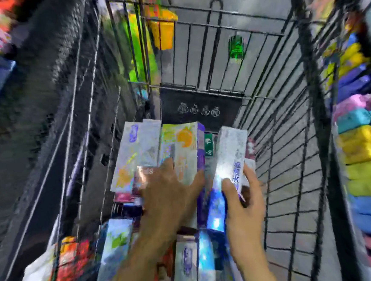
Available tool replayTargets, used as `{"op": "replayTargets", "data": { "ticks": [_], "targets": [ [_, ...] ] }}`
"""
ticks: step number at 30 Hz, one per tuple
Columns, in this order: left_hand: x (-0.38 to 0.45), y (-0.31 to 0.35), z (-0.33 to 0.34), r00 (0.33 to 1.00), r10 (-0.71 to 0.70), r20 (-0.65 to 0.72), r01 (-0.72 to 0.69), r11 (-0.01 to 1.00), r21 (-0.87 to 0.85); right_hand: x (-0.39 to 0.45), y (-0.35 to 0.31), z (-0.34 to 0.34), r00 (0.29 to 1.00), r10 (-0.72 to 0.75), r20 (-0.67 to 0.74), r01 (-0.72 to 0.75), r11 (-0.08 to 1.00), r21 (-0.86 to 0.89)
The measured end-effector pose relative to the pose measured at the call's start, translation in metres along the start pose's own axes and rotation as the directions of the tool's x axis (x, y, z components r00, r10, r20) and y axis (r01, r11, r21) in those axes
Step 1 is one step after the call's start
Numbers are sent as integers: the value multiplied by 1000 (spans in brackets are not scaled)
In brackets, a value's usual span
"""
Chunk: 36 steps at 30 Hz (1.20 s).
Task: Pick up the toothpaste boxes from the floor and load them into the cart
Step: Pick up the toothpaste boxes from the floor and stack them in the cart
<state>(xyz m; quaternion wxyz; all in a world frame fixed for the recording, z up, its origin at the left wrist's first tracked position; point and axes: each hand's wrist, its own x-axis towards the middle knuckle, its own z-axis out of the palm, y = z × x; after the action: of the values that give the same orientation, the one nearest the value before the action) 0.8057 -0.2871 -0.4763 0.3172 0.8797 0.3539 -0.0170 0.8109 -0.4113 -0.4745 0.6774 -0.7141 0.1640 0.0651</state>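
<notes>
Toothpaste boxes (159, 155), at least eight counted though blurred, stacked inside one wire cart (287, 154), one silver box (231, 156) gripped between thumb and curled fingers of right hand (244, 204), left hand (168, 190) laid flat, fingers straight, on the stack.

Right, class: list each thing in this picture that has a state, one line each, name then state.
Left hand: fingers straight, pressing on the stacked boxes.
Right hand: gripping the white box.
White box: held tilted above the stack.
Stacked boxes: lying flat inside the cart.
Cart: partly loaded.
</notes>
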Motion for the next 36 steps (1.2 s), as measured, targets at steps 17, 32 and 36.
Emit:
{"op": "replayTargets", "data": {
  "ticks": [17,32,36],
  "targets": [
    [73,-42,98,948,288,-139,-210,889,408,65,79,11,997,62,36,-60,997,-51],
    [66,-65,92,898,439,-37,-397,843,364,95,87,30,991,-10,137,95,773,-627],
    [64,-67,88,904,428,15,-409,853,323,97,76,20,972,30,233,160,641,-751]
  ]
}}
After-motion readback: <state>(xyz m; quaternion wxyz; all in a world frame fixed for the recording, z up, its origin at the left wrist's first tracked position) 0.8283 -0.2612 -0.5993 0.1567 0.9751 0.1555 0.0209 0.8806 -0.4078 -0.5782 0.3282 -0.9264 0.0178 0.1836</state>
